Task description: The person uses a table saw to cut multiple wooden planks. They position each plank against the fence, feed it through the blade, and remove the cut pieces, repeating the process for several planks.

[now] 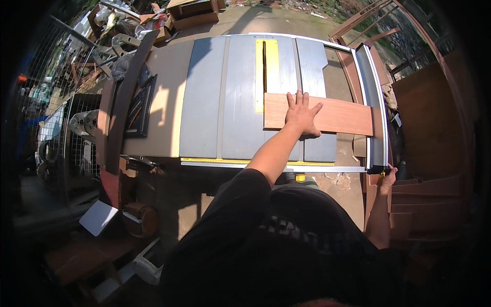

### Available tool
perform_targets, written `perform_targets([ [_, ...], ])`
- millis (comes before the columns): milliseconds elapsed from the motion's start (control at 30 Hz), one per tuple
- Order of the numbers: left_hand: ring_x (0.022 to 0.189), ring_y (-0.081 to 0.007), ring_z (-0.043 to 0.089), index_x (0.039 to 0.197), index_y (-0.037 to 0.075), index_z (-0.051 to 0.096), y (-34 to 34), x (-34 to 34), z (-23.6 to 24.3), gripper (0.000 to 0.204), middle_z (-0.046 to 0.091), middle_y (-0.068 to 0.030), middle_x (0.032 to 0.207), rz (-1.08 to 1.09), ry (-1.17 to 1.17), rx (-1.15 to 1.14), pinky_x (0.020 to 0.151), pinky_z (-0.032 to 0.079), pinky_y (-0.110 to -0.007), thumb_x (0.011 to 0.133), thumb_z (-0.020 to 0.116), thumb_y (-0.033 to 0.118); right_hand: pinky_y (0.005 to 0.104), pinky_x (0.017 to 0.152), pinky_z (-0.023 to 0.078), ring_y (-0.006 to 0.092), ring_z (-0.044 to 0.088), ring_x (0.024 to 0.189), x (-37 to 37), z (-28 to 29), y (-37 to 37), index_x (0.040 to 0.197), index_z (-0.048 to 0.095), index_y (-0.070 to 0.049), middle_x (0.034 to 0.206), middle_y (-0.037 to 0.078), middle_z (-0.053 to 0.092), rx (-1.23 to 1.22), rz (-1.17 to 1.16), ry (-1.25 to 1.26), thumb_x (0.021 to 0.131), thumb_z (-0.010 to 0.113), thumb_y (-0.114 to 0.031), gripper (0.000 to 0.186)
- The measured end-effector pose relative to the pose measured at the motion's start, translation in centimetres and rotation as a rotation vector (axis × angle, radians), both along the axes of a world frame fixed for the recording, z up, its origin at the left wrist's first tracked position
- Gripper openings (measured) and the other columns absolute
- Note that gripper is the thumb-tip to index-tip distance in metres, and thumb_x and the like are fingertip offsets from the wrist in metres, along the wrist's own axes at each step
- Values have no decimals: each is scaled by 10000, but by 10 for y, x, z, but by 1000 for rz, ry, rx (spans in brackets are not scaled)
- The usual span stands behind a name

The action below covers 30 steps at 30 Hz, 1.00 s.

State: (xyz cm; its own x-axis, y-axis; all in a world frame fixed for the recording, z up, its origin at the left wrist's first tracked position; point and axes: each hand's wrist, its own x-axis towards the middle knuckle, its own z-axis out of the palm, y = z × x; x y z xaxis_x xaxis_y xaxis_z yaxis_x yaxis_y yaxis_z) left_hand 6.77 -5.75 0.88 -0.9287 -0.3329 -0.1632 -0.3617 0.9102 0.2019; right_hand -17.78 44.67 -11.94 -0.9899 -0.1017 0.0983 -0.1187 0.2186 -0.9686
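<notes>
A flat reddish-brown wooden board (343,116) lies across the grey top of a table saw (204,102). Its left end overlaps the yellow insert plate (274,66) around the dark blade slot; I cannot make out a blade. The board's right end reaches the long rip fence (376,87). My left hand (302,115) rests palm down on the board, fingers spread. At the near end of the fence, my right hand (390,176) closes around the black and yellow clamp lever (380,173), its fingers partly hidden.
A tan side panel (166,87) extends the saw top leftward, bearing a black framing square (140,110). A long dark plank (128,97) stands beyond it. A yellow ruler rail (220,161) runs along the front edge. Wooden boards (429,199) lie at right; cardboard boxes (192,13) sit behind.
</notes>
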Motion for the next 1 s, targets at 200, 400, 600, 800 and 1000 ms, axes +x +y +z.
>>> perform_targets([
  [200, 1527, -487, 113, 1590, 366, 313, 5, -3, 0, 1119, 240, -250, 1628, -23, 16, 32, 1169, 43, -734, 632, 753, 741, 289, 831, 486, 150, 606, 880, 13, -2, 12, 1195, 660, 59, 970, 50, 667, -12, -39, -63, 975, 443, -724, 842],
  [400, 1529, -481, 126, 1577, 367, 351, 5, -5, 10, 1097, 265, -241, 1621, 29, -42, 2, 1187, 37, -711, 609, 787, 646, 306, 874, 479, 151, 616, 935, 22, 5, -20, 1208, 661, 55, 1005, 61, 689, -53, -17, -141, 975, 470, -704, 817],
  [600, 1524, -489, 134, 1568, 357, 370, 10, -12, 10, 1100, 260, -264, 1613, 37, -51, 5, 1198, 33, -692, 594, 807, 625, 330, 872, 479, 180, 623, 917, 38, 13, -40, 1115, 715, 44, 972, 88, 701, 135, -100, -18, 1002, 348, -726, 860],
  [800, 1528, -485, 131, 1573, 353, 360, 15, -15, 9, 1111, 252, -273, 1617, 20, -66, -23, 1202, 28, -682, 602, 818, 636, 343, 911, 497, 202, 645, 956, 27, 24, -28, 1153, 673, 66, 1019, 128, 703, 50, -23, -73, 1007, 424, -676, 796],
  [1000, 1522, -490, 136, 1567, 351, 375, 17, -20, 10, 1126, 237, -275, 1613, 14, -52, -18, 1196, 44, -689, 579, 849, 607, 381, 977, 485, 293, 658, 1102, 7, 94, -86, 1293, 623, 28, 1172, 187, 707, 230, 237, -65, 1015, 483, -613, 713],
])
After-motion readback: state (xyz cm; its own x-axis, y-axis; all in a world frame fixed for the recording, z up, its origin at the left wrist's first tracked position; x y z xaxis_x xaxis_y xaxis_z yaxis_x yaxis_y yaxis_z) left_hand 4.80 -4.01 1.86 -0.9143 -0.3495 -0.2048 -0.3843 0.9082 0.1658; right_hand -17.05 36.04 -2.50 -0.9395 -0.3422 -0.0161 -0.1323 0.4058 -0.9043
